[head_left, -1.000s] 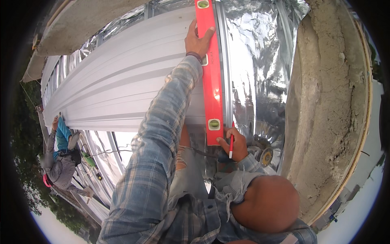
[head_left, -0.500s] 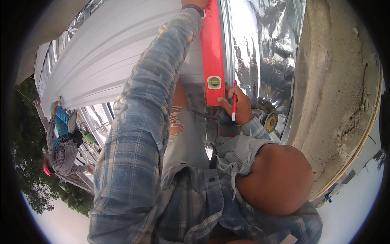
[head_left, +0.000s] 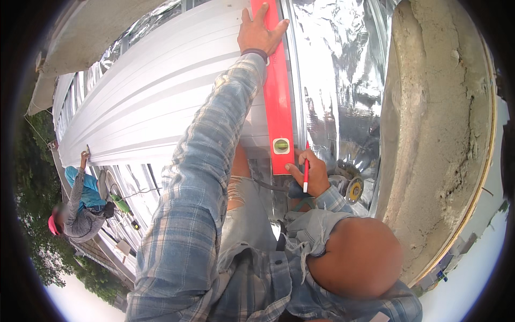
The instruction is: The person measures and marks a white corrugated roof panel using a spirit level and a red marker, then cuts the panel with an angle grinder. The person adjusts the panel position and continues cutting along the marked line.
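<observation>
A long red spirit level (head_left: 277, 102) lies along the edge of a white ribbed metal sheet (head_left: 198, 70), beside a narrow metal strip. My left hand (head_left: 262, 33) rests with spread fingers on the far part of the level, partly over the white sheet. At the near end, beside the level's vial, my right hand (head_left: 313, 173) grips a red marker (head_left: 306, 174) with a white end. The thumb of that hand touches the level's corner.
Shiny foil sheeting (head_left: 343, 80) lies right of the level, bordered by a rough concrete wall (head_left: 429, 134). An angle grinder (head_left: 354, 190) with a yellow-centred disc sits beyond my right wrist. At left, a co-worker (head_left: 86, 214) touches the sheet's edge, near a green tool (head_left: 119, 203).
The view has shifted, so the level and both hands appear lower in it. My left hand, cut off before, now shows fully. My right hand still holds the marker.
</observation>
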### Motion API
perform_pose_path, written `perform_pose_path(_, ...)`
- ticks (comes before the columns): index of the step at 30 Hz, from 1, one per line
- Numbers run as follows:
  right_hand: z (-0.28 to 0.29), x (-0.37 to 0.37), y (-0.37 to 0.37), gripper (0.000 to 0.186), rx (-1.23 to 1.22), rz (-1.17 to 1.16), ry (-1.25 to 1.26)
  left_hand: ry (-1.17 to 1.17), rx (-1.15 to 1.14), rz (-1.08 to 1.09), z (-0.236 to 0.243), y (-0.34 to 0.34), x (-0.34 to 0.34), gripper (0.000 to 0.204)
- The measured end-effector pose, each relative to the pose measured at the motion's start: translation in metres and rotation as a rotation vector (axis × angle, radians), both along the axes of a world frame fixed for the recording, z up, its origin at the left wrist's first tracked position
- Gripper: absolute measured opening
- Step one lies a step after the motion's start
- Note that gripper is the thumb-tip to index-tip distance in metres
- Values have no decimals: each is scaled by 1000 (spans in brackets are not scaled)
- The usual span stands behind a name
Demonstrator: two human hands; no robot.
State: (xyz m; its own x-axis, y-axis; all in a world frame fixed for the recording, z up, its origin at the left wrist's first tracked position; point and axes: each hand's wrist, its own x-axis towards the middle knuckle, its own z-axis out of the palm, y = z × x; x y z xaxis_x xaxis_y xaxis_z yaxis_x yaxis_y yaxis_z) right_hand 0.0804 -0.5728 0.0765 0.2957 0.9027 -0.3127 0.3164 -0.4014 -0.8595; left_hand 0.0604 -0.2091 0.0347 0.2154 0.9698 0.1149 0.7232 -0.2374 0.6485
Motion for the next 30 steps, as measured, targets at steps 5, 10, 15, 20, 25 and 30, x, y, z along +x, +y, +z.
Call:
perform_pose_path(5,-1,2,-4,38,26,-19,-18,-40,-201,-57,5,-7,2,80)
perform_pose_path(10,2,5,-3,42,-81,43,-34,-26,-116,-35,-5,-5,2,79)
perform_pose_path(15,-2,4,-3,38,14,11,-29,16,-104,-36,-1,-5,5,78)
perform_pose_path(20,-2,4,-3,37,7,8,-26,-4,-89,-34,-5,-4,4,78)
perform_pose_path(25,-2,5,-3,41,-30,27,-28,-6,-94,-46,-7,-2,3,79)
perform_pose_path(30,1,5,-3,42,-37,35,-32,-9,-89,-55,-4,-1,2,80)
